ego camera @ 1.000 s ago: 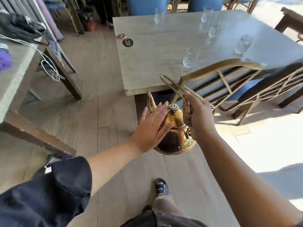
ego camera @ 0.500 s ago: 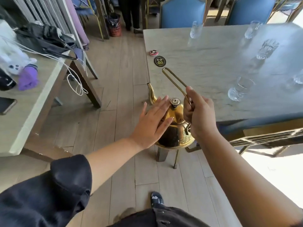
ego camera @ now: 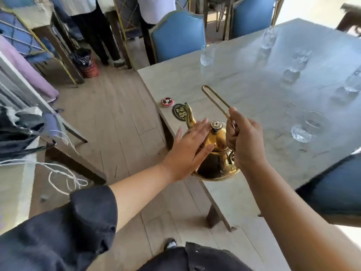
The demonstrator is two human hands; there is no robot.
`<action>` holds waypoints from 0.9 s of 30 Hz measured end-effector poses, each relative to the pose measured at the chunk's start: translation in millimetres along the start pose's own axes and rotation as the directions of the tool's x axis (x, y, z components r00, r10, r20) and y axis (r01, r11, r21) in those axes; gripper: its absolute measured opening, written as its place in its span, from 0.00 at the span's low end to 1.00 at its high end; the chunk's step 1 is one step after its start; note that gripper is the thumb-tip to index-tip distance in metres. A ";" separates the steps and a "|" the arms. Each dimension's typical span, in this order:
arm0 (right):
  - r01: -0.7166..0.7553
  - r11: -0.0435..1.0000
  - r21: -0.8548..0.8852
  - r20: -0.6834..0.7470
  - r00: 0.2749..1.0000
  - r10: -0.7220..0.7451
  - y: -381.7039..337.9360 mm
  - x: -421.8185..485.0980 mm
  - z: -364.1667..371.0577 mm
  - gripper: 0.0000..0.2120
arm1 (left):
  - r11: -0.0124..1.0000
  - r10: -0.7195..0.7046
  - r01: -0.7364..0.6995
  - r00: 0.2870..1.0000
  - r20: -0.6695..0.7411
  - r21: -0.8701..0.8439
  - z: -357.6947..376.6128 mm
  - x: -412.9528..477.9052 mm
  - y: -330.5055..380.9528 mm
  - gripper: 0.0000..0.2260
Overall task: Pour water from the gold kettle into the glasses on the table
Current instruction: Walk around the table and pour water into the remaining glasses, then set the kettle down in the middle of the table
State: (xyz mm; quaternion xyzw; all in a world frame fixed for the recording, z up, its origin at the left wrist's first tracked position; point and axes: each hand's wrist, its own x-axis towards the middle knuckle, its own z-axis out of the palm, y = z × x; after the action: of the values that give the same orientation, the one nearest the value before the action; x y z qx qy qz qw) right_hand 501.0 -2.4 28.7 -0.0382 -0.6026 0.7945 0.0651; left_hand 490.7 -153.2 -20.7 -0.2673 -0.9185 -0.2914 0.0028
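The gold kettle (ego camera: pixel 215 159) hangs upright over the near left edge of the marble table (ego camera: pixel 244 98), its spout pointing away toward the left. My right hand (ego camera: pixel 243 142) is closed around the thin wire handle at the kettle's right side. My left hand (ego camera: pixel 188 151) lies flat, fingers straight, against the kettle's left side and lid. Several clear glasses stand on the table: one (ego camera: pixel 307 127) nearest, right of my right hand, one (ego camera: pixel 206 55) at the far edge, others (ego camera: pixel 294 68) blurred toward the right.
A small red round tin (ego camera: pixel 167 102) and a black numbered disc (ego camera: pixel 179 115) lie at the table's left edge. Blue chairs (ego camera: pixel 177 36) stand behind the table, another (ego camera: pixel 336 188) at the near right. A second table (ego camera: pixel 17 184) with cables is at left. People stand at the back.
I have moved closer and to the left of the table. The kettle, held the same way in both hands, now hangs over the table's edge instead of over the floor.
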 end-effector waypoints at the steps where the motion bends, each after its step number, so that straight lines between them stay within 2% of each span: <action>1: 0.008 1.000 0.012 -0.036 0.999 -0.008 2.6 9.5 5.0 0.22 | 1.000 0.026 -0.026 0.999 0.019 -0.001 -4.2 11.0 -10.0 0.26; 5: 0.041 0.999 0.027 -0.146 0.989 -0.037 9.7 52.9 16.7 0.21 | 0.992 0.123 -0.122 0.990 0.065 -0.014 -12.8 60.6 -42.8 0.26; 10: 0.078 0.996 0.036 -0.210 0.975 -0.068 15.6 118.3 12.6 0.21 | 0.974 0.228 -0.226 0.969 0.098 -0.031 -13.7 132.5 -76.7 0.27; 18: 0.128 0.992 -0.013 -0.319 0.939 -0.125 8.1 205.9 -3.6 0.21 | 0.945 0.325 -0.312 0.927 0.185 -0.097 -10.1 244.8 -95.6 0.27; 23: 0.142 0.988 -0.063 -0.451 0.879 -0.155 8.6 254.4 -12.9 0.21 | 0.916 0.400 -0.374 0.884 0.244 -0.146 0.3 310.5 -108.7 0.27; 27: 0.154 0.983 -0.103 -0.534 0.825 -0.186 13.6 284.2 -19.1 0.22 | 0.871 0.490 -0.461 0.817 0.303 -0.169 9.4 356.5 -120.5 0.28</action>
State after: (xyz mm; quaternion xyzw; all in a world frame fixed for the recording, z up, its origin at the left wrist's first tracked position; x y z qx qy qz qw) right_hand 221.9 54.7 15.5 -0.2086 -0.5824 0.7254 0.3019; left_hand 127.2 -56.5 -35.4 -0.5337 -0.7955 -0.2714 -0.0929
